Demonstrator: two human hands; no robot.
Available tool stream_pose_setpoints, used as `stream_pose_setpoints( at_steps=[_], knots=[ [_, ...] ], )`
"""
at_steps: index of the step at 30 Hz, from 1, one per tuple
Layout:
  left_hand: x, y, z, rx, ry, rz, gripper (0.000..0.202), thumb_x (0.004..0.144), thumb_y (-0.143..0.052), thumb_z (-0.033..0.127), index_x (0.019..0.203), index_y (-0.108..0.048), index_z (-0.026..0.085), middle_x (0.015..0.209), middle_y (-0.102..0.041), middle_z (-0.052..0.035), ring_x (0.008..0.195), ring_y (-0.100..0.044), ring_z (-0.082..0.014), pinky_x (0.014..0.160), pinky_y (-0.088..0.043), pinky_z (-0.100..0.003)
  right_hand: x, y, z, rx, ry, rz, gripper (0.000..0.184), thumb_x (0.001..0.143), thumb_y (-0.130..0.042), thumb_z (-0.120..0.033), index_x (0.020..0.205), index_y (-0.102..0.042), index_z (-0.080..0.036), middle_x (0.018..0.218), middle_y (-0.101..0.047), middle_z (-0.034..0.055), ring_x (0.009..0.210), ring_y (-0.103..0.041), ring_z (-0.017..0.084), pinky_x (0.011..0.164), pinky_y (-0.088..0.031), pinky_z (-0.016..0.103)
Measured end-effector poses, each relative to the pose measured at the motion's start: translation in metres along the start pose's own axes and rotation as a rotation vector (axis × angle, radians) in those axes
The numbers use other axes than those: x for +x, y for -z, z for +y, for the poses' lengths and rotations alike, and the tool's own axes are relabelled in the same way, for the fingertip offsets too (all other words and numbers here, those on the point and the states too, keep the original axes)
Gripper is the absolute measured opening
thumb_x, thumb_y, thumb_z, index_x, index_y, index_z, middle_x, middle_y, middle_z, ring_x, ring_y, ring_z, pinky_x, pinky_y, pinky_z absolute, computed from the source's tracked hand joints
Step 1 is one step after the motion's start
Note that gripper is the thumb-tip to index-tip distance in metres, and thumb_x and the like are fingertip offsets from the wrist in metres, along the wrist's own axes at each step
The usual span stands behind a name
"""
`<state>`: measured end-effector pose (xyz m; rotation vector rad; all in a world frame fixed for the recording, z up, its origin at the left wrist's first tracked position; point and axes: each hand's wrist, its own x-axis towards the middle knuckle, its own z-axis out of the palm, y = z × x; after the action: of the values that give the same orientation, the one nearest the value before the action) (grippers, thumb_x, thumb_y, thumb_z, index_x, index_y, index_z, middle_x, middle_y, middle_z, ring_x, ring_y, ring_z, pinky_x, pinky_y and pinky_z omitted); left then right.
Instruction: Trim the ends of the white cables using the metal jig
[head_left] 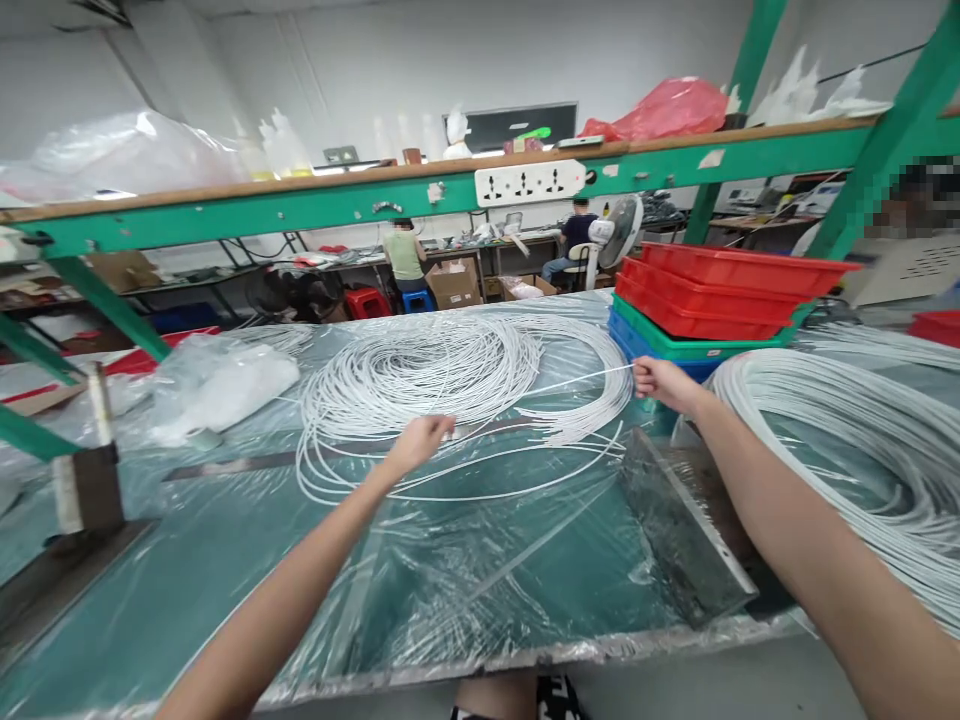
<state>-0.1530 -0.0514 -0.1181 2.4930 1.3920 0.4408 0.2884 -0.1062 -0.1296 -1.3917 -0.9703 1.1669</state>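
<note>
My right hand [666, 385] is closed in a pinch on the end of a thin white cable [581, 378]. This strand runs taut to the left, over the bundle. My left hand [426, 440] is also pinched shut, at white strands along the front of a large loose coil of white cable [420, 370]; its fingertips are partly blurred. Just left of my right hand lies a curved bundle of white cables [611, 375], its cut ends fanned toward me. Loose strands [495, 490] loop out in front of the big coil.
Stacked red trays [720, 290] sit on green and blue ones at the back right. A thick cable coil [862, 430] lies under my right forearm, beside a metal angle plate [686, 530]. At left stands a metal block [86, 490]. A power strip [529, 183] hangs on the green shelf beam.
</note>
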Motion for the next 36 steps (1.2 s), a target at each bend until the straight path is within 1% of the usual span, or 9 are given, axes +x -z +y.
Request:
stream_pose_setpoints(
  at_steps=[5,9,12,15,18,21,24,27,36],
  knots=[
    [-0.033,0.095,-0.067,0.160,0.170,0.225,0.054,0.093,-0.027,0.053,0.091,-0.066,0.016,0.082,-0.065,-0.0079,0.083,-0.058,-0.0230,0.078,-0.040,-0.029,0.001,0.012,0.004,0.078,0.037,0.209,0.032,0.087,-0.040,-0.030,0.063,-0.021,-0.023,0.049,-0.015,-0.0057,0.042,-0.018,0.011,0.048,-0.036,0.028],
    [-0.045,0.146,-0.071,0.336,-0.010,0.390,0.045,0.095,-0.029,0.042,0.103,-0.063,0.014,0.093,-0.059,-0.0099,0.091,-0.053,-0.0218,0.086,-0.040,-0.031,0.000,0.015,0.012,0.112,-0.011,0.232,0.031,0.082,-0.048,-0.029,0.061,-0.025,-0.022,0.051,-0.019,-0.0048,0.043,-0.023,0.011,0.052,-0.039,0.029],
    [-0.056,0.159,-0.063,0.480,-0.082,0.576,0.044,0.098,-0.028,0.040,0.111,-0.061,0.015,0.101,-0.054,-0.0094,0.101,-0.048,-0.0210,0.094,-0.038,-0.035,-0.004,0.013,0.010,0.128,-0.024,0.212,0.026,0.082,-0.047,-0.029,0.063,-0.030,-0.022,0.054,-0.022,-0.0043,0.046,-0.028,0.010,0.055,-0.040,0.027],
    [-0.074,0.149,-0.068,0.624,-0.051,0.742,0.042,0.100,-0.029,0.041,0.114,-0.062,0.019,0.099,-0.051,-0.0058,0.101,-0.048,-0.0189,0.096,-0.037,-0.038,-0.009,0.010,0.001,0.119,0.011,0.181,0.023,0.084,-0.041,-0.030,0.065,-0.031,-0.022,0.056,-0.023,-0.0045,0.047,-0.029,0.010,0.056,-0.042,0.025],
    [-0.093,0.116,-0.090,0.642,0.081,0.829,0.036,0.098,-0.033,0.041,0.113,-0.062,0.027,0.081,-0.048,-0.0011,0.086,-0.051,-0.0161,0.089,-0.040,-0.034,-0.009,0.009,-0.002,-0.012,0.041,0.126,0.027,0.084,-0.042,-0.036,0.066,-0.028,-0.022,0.055,-0.023,-0.0054,0.048,-0.031,0.010,0.056,-0.045,0.025],
    [-0.109,0.069,-0.110,0.602,0.123,0.626,0.034,0.098,-0.030,0.042,0.112,-0.060,0.034,0.080,-0.054,0.0011,0.084,-0.056,-0.0173,0.076,-0.043,-0.028,-0.005,0.009,0.005,-0.364,-0.081,0.097,0.032,0.081,-0.053,-0.042,0.064,-0.035,-0.022,0.051,-0.029,-0.0050,0.045,-0.034,0.010,0.048,-0.042,0.025],
    [-0.122,0.024,-0.121,0.545,0.167,0.326,0.042,0.096,-0.023,0.041,0.107,-0.063,0.034,0.094,-0.063,0.0014,0.084,-0.061,-0.0206,0.064,-0.043,-0.028,-0.001,0.008,0.016,-0.733,-0.362,-0.048,0.030,0.076,-0.065,-0.037,0.062,-0.046,-0.019,0.049,-0.041,-0.0019,0.041,-0.038,0.010,0.042,-0.039,0.025],
    [-0.126,-0.006,-0.131,0.458,0.231,0.108,0.045,0.092,-0.027,0.041,0.103,-0.068,0.027,0.104,-0.067,-0.0036,0.081,-0.065,-0.0244,0.061,-0.045,-0.031,0.000,0.008,0.020,-0.821,-0.484,-0.166,0.021,0.073,-0.070,-0.030,0.067,-0.056,-0.016,0.055,-0.051,0.0004,0.041,-0.045,0.011,0.041,-0.042,0.024],
    [-0.150,-0.011,-0.127,0.213,0.248,0.101,0.042,0.091,-0.033,0.043,0.111,-0.063,0.022,0.115,-0.066,-0.0070,0.095,-0.066,-0.0235,0.078,-0.049,-0.031,-0.005,0.008,0.026,-0.723,-0.506,-0.038,0.014,0.079,-0.070,-0.020,0.071,-0.061,-0.014,0.057,-0.057,0.0059,0.041,-0.047,0.012,0.042,-0.038,0.026]
  ],
)
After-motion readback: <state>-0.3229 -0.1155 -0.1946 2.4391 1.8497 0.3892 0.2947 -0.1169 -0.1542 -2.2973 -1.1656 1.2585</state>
